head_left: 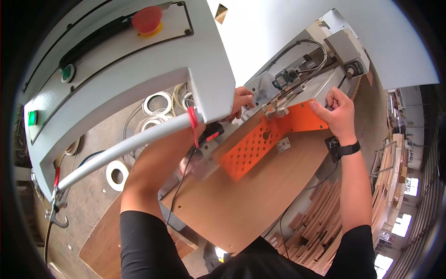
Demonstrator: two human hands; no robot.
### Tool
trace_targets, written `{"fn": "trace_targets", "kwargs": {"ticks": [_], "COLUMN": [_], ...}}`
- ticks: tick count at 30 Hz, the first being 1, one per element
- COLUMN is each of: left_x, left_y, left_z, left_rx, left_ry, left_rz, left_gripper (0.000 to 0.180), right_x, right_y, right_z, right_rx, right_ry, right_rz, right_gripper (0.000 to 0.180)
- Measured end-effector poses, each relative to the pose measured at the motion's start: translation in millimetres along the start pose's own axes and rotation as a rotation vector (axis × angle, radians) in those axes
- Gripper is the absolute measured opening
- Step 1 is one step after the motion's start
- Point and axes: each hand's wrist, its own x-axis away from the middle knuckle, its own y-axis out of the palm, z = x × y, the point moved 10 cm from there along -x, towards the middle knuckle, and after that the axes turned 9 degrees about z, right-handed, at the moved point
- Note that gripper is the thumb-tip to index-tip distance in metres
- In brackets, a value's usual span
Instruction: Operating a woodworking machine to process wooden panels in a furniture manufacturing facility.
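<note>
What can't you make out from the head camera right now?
Head view:
Left hand: wrist side hidden behind the grey machine housing.
Orange perforated guard: lower-left end blurred.
White label: print too small to read.
Black right sleeve: cut off by the lower edge.

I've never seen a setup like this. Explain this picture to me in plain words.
There is no robot here: the one picture comes from a fisheye camera on a person's head, looking down, so edges bend. The left hand is by a clear plate. The right hand, fingers curled, has its thumb at an orange perforated bracket; how firmly it grips is unclear. Below the bracket is a brown board with a small white label. Upper left is a grey machine housing with a red mushroom button. Wooden strips lie lower right.
</note>
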Motion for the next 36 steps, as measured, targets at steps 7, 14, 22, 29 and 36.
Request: {"fn": "trace_targets", "kwargs": {"ticks": [7,14,22,29,36], "left_x": [-60,-89,-87,-84,-83], "left_y": [40,66,68,69,71], "left_z": [5,-9,24,27,26], "left_rx": [0.202,0.164,0.331,0.327,0.314], "left_ry": [-0.174,-0.266,0.037,0.061,0.058], "left_rz": [-0.265,-0.483,-0.388,-0.378,-0.384], "left_gripper": [0.086,0.093,0.086,0.081,0.078], "right_x": [0,0,-1,1,1], "right_y": [6,8,7,8,9], "right_z": [1,5,6,7,9], "right_rx": [-0.062,-0.068,-0.068,-0.058,-0.100], "right_ry": [0.076,0.077,0.056,0.056,0.066], "right_rz": [-0.037,-0.037,-0.038,-0.043,-0.045], "right_gripper": [0.065,0.062,0.061,0.061,0.061]}}
